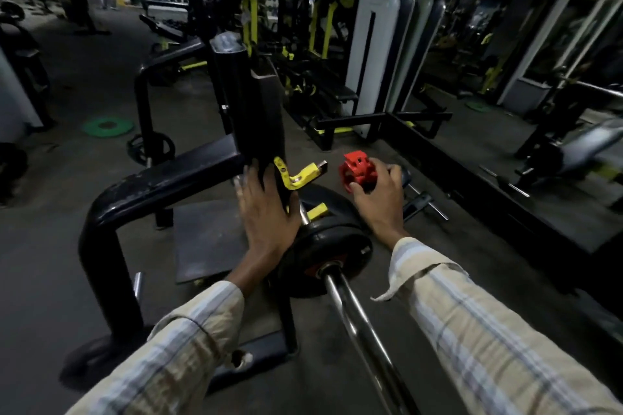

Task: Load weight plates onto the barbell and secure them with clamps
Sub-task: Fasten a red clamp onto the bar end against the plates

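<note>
— Where do we have the clamp?

— In our right hand (pixel 377 195): its fingers are curled round the red clamp (pixel 358 171), held above the floor just beyond the weight plate (pixel 323 246).

— And the plate?

— A black plate sits on the barbell (pixel 357 323), beside the rack upright (pixel 259 118).

— Our left hand (pixel 266 212)?

— It rests flat against that upright, fingers straight and apart, by the yellow hook (pixel 296 175).

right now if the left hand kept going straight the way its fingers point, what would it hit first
The left hand lies open with fingers pointing up and away, already against the black upright post of the rack. Going on, it would likely just slide up that post, with the yellow bar hook close beside it; depth is unclear.
</note>
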